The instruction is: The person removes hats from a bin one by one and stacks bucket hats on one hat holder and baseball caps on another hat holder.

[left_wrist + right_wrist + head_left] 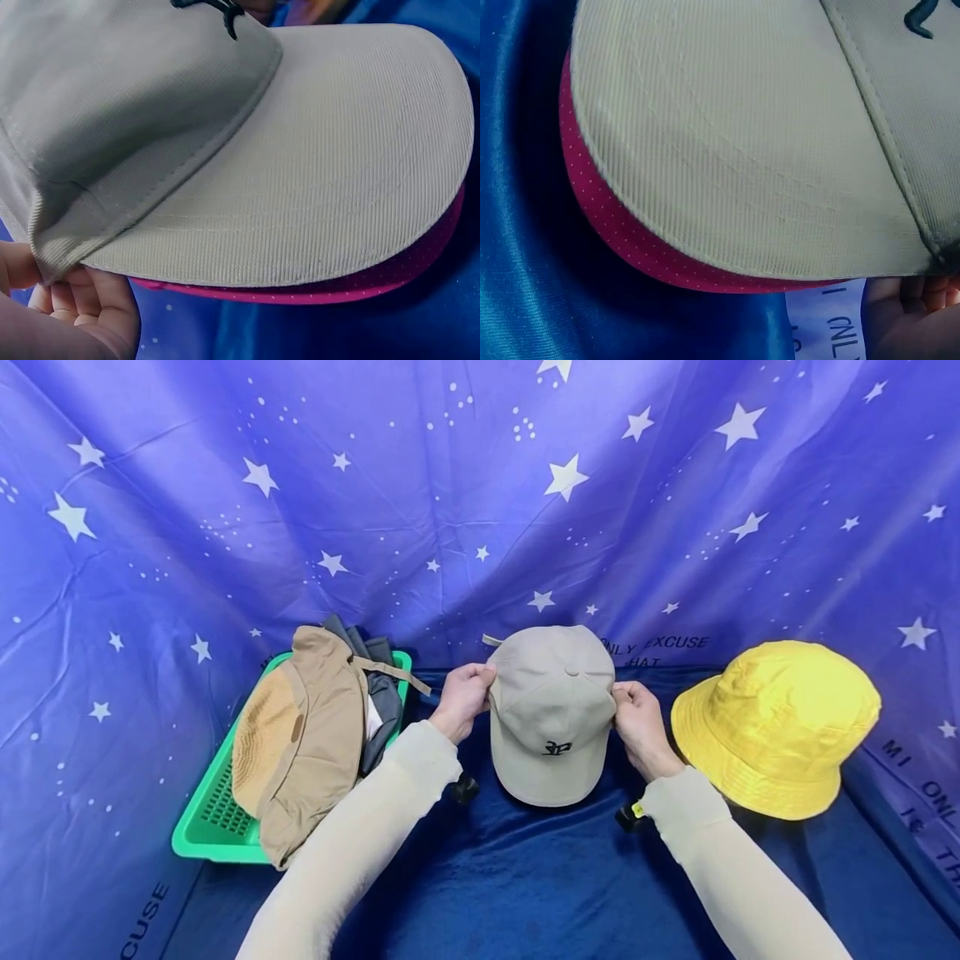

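Facing the person, a beige cap (551, 718) sits directly between the fingers of the left hand (465, 702) and those of the right hand (643, 727), touching both. Its rounded crown (555, 668) lies level with the fingers and beyond them, while the brim (551, 781) comes nearer to the person than either hand. So the cap's long axis runs from the far side of the fingers straight toward the wearer of those pale sleeves (367, 827), brim end foremost, with a dark emblem (557, 748) above the brim. Along the brim's lower edge a pink dotted layer (615, 240) peeps out (lining or a second cap, I can't tell).

Both sets of fingers are nearly closed up, pinching the fabric at the cap's two sides, close to where brim meets crown. The left thumb presses one face of the edge, with the other fingers curled behind it; the right grip is partly out of its wrist view.

Right of the right fingers rests a yellow bucket hat (787, 718). Left of the left fingers, a green basket (217, 850) holds a brown hat (322, 785), its strap (401, 675) reaching toward them.
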### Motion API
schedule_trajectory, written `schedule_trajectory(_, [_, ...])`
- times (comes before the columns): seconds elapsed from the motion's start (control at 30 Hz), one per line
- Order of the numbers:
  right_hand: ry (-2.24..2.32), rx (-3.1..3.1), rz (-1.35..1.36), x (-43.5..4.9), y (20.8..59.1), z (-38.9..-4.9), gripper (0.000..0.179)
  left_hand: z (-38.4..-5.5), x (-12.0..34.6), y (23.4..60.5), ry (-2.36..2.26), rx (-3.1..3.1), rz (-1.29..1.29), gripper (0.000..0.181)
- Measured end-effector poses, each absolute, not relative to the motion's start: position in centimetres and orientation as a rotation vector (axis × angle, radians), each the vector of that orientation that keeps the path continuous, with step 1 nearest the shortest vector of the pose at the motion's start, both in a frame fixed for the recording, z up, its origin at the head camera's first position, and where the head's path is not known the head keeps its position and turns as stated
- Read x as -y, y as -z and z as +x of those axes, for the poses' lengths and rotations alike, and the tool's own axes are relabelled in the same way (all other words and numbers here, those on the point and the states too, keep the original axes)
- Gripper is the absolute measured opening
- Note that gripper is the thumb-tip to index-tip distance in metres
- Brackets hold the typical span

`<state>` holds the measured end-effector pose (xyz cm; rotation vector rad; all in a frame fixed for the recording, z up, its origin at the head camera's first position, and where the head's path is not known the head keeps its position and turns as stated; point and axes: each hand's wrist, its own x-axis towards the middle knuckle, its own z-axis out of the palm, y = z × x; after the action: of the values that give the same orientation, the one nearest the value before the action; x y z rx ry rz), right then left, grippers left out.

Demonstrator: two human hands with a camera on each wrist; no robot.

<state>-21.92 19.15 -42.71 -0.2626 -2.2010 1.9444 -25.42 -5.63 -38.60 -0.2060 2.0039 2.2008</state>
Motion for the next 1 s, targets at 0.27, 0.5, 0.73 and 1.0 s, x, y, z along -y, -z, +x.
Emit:
schedule_trajectory(0.27, [-1.783, 2.249, -0.330, -18.6, 43.2, -21.8, 0.025, -25.2, 5.2, 39.5, -2.163, -2.135, -0.233, 0.018])
schedule_trajectory(0.5, [-1.942, 2.205, -0.295, -19.3, 43.6, -20.8, 0.018, -23.5, 5.8, 39.9, -2.061, -2.248, -0.193, 0.023])
schedule_trajectory(0.73, [-2.137, 2.152, -0.190, -20.0, 44.4, -19.3, 0.009, -20.5, 7.1, 40.3, -1.960, -2.297, -0.064, 0.016])
schedule_trajectory(1.0, [-2.102, 2.319, -0.081, -20.1, 46.4, -18.0, 0.012, -19.0, 6.7, 42.0, -1.879, -2.383, -0.094, 0.017])
